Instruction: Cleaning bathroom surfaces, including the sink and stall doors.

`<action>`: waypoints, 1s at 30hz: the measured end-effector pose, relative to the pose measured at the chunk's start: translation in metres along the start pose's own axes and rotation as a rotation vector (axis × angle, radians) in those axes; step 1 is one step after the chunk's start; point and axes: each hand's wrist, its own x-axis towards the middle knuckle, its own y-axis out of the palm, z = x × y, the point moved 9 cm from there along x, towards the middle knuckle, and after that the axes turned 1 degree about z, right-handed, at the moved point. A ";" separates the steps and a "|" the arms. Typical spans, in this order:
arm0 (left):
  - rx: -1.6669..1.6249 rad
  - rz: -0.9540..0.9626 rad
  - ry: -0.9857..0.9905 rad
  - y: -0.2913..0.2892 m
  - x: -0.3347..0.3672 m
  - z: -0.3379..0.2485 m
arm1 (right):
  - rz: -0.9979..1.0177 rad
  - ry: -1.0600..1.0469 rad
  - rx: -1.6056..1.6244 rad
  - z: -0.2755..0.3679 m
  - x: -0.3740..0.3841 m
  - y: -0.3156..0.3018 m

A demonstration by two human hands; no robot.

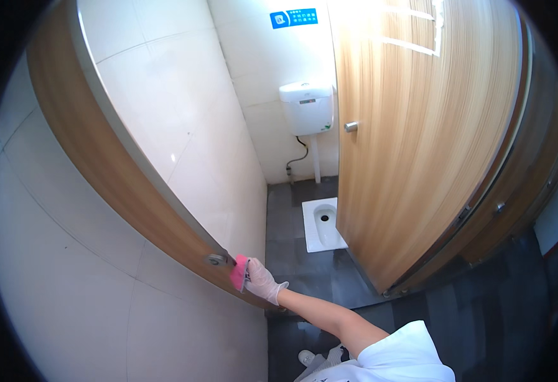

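Note:
My right hand [263, 281], in a thin clear glove, reaches across to the left with its fingers closed round a pink cleaning cloth [239, 272]. The cloth is pressed to the edge of the wood-grain partition panel [170, 223], just beside a round metal lock fitting [215, 259]. Low in the view, by my white shirt, is a pale wrinkled shape [336, 354] that looks like my gloved left hand. Its fingers cannot be made out, nor whether it holds anything.
The wood-grain stall door [412, 146] stands swung inward on the right, with a metal knob [351, 127]. Inside are a white squat toilet [315, 239] and a wall-mounted cistern [306, 114]. Dark tiles [291, 264] cover the floor. A white shoe [305, 357] shows below.

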 end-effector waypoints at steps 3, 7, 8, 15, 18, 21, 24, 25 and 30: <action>0.057 0.036 -0.011 -0.015 0.012 0.010 | 0.183 0.127 -0.118 -0.047 -0.029 0.021; 0.125 0.081 -0.008 -0.028 0.036 0.021 | 0.158 0.249 -0.234 -0.079 -0.051 0.030; 0.142 0.092 -0.010 -0.032 0.038 0.024 | 0.189 0.361 -0.300 -0.093 -0.058 0.034; -0.110 0.040 -0.203 -0.018 0.116 0.010 | 0.205 0.731 -0.457 -0.117 -0.112 -0.038; -0.134 0.223 0.030 0.015 0.138 -0.057 | -0.276 0.737 -0.322 -0.129 -0.123 -0.158; -0.155 0.133 0.094 0.039 0.141 -0.142 | -0.805 0.683 0.134 -0.162 -0.137 -0.280; -0.201 0.214 0.286 0.061 0.150 -0.204 | -0.921 0.684 0.024 -0.168 -0.137 -0.376; -0.229 0.291 0.421 0.075 0.145 -0.230 | -1.028 0.602 0.047 -0.180 -0.151 -0.408; -0.139 0.283 0.624 0.106 0.136 -0.304 | -1.172 0.501 0.325 -0.210 -0.182 -0.446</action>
